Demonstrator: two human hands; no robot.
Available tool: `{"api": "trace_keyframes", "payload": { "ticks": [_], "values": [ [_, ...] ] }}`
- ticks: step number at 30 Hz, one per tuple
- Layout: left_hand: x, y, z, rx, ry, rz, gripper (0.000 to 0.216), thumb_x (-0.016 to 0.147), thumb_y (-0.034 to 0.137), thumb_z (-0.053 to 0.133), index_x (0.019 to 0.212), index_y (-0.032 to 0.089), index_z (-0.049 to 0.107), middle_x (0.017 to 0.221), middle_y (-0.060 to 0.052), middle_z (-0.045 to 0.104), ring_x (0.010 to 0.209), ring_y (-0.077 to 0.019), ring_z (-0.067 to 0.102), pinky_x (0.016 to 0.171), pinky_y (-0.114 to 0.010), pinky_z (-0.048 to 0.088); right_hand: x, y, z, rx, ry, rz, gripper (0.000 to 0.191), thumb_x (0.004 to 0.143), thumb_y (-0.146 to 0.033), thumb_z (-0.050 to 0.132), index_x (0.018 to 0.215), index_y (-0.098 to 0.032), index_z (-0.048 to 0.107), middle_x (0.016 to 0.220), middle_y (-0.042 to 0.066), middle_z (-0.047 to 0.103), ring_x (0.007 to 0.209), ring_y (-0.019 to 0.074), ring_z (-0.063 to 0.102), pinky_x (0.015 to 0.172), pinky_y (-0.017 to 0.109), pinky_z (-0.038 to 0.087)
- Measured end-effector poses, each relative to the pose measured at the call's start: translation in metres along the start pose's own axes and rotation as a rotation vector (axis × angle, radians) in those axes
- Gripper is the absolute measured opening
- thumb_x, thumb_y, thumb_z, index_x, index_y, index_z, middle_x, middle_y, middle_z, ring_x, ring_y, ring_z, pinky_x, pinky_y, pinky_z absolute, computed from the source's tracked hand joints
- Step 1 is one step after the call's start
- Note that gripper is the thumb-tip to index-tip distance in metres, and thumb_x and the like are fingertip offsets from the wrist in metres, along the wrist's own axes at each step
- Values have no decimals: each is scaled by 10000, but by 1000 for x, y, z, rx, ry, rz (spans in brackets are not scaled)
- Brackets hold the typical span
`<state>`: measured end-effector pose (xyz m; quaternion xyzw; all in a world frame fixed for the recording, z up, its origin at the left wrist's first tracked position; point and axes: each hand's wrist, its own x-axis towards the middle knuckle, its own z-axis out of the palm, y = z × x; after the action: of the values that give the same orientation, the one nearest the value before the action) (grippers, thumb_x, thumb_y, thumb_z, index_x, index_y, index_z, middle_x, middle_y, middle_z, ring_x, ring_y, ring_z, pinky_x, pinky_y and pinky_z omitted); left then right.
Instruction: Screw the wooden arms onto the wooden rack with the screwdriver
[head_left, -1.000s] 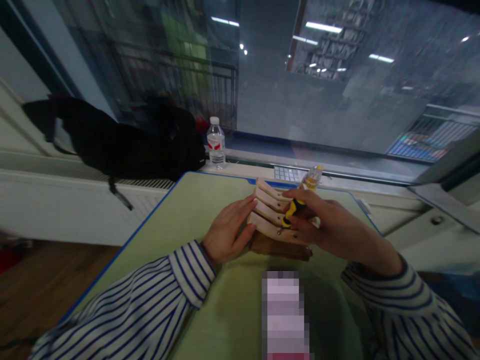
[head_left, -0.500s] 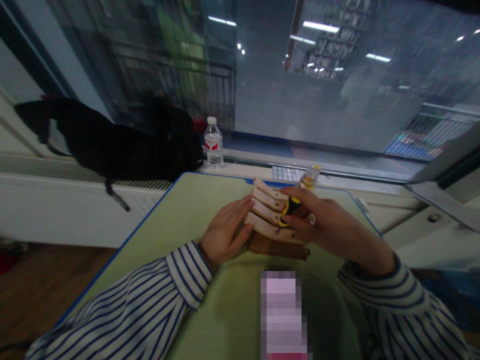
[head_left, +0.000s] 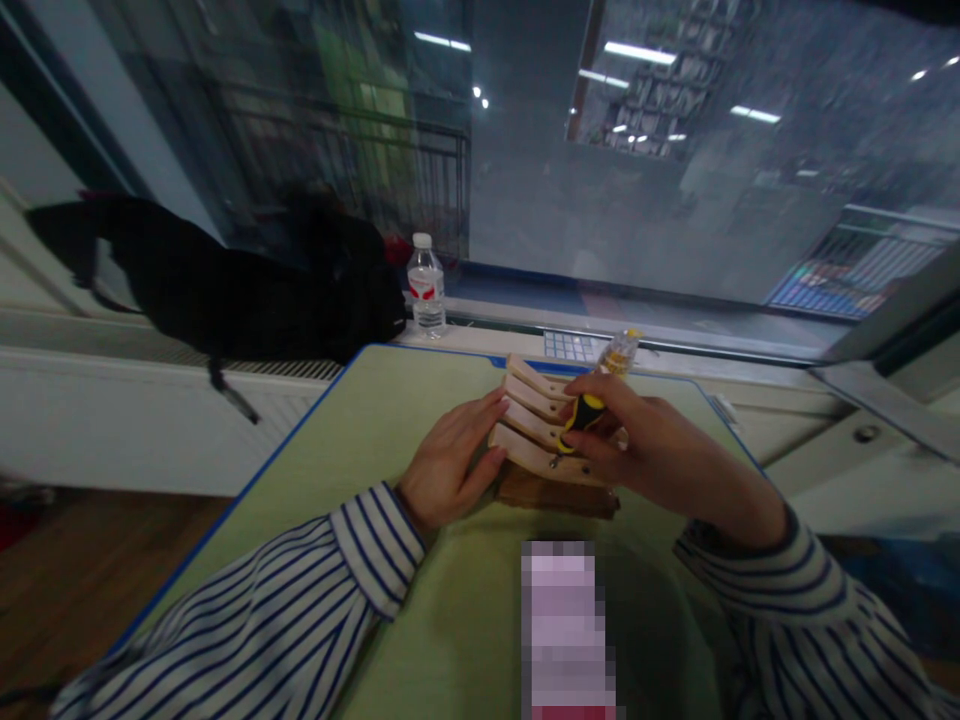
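Observation:
My left hand [head_left: 452, 462] is closed on the left end of a pale wooden slatted piece [head_left: 529, 422], its fingertips and thumb pressed against the slats' ends. The piece has several bent slats side by side with small dark holes, and it leans over a brown wooden board [head_left: 555, 493] on the table. In my right hand [head_left: 645, 440] is a short screwdriver with a yellow and black handle [head_left: 588, 408], gripped between thumb and fingers. Its metal tip points down-left at the nearest slat; whether it sits in a screw is too small to tell.
The light green table [head_left: 390, 400] has a blue edge. Beyond it, a water bottle [head_left: 427, 288] stands on the sill beside a black bag [head_left: 277, 290]. A clear plastic packet [head_left: 621, 350] lies behind my right hand. A blurred pinkish object [head_left: 566, 630] is at the near side.

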<state>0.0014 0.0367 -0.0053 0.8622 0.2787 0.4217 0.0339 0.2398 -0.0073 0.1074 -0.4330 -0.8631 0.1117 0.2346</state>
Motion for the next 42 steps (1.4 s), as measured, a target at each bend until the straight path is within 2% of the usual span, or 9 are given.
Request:
{"api": "trace_keyframes", "payload": {
  "ticks": [13, 17, 20, 23, 26, 28, 34, 37, 42],
  "values": [
    [-2, -2, 0, 45, -18, -12, 522, 915, 200, 456, 1420, 176, 329, 1458, -147, 414, 1344, -233, 392, 1087, -453, 371, 2, 2, 2, -41, 14, -6, 324, 908, -304, 536, 1201, -196, 447, 891, 45, 686, 647, 138, 626, 565, 252, 437],
    [7, 5, -7, 86, 58, -19, 431, 899, 208, 505, 1326, 171, 462, 1422, -146, 460, 1296, -241, 444, 1050, -458, 400, 3, 2, 1, -81, 19, -27, 340, 912, -330, 527, 1206, -167, 475, 897, 66, 694, 661, 155, 629, 579, 271, 441],
    [31, 20, -22, 57, 120, 5, 211, 876, 209, 557, 1067, 188, 645, 1217, -94, 633, 1126, -215, 573, 968, -403, 461, 3, 0, -3, -116, 36, -47, 386, 919, -360, 518, 1247, -161, 486, 960, 93, 699, 760, 195, 652, 645, 312, 469],
    [64, 38, -39, 67, -109, -44, 176, 888, 258, 542, 939, 195, 698, 963, -44, 720, 965, -206, 636, 897, -382, 474, 1, -3, -8, -144, 49, -59, 395, 942, -368, 475, 1294, -191, 485, 1090, 113, 681, 879, 224, 656, 732, 362, 489],
    [88, 52, -49, -36, -384, -43, 191, 883, 274, 535, 898, 218, 717, 930, -18, 723, 896, -181, 654, 867, -327, 473, -2, -5, -13, -156, 43, -69, 402, 958, -351, 434, 1331, -206, 464, 1152, 111, 659, 954, 228, 644, 803, 393, 499],
    [94, 56, -48, -96, -452, -69, 192, 856, 310, 578, 968, 223, 708, 946, -18, 718, 877, -180, 656, 819, -298, 481, -4, -5, -14, -166, 39, -72, 408, 960, -322, 413, 1345, -194, 454, 1169, 123, 646, 1010, 239, 628, 840, 419, 500],
    [88, 57, -32, -179, -506, -142, 283, 828, 443, 628, 960, 201, 693, 877, -24, 706, 790, -175, 643, 693, -256, 464, -4, -4, -13, -177, 48, -92, 418, 952, -296, 416, 1354, -185, 456, 1211, 139, 620, 1063, 262, 603, 873, 457, 495],
    [86, 53, -26, -204, -510, -166, 240, 854, 405, 613, 933, 194, 694, 823, -13, 694, 734, -152, 627, 641, -239, 436, -3, -6, -13, -177, 52, -107, 398, 947, -287, 449, 1330, -181, 473, 1185, 121, 631, 1012, 242, 618, 838, 417, 507],
    [85, 47, -24, -258, -518, -141, 198, 869, 358, 613, 901, 179, 691, 837, -15, 686, 775, -151, 625, 683, -251, 442, -3, -9, -16, -161, 44, -120, 363, 955, -306, 463, 1291, -173, 495, 1110, 104, 655, 866, 190, 640, 742, 341, 511]
  ]
}}
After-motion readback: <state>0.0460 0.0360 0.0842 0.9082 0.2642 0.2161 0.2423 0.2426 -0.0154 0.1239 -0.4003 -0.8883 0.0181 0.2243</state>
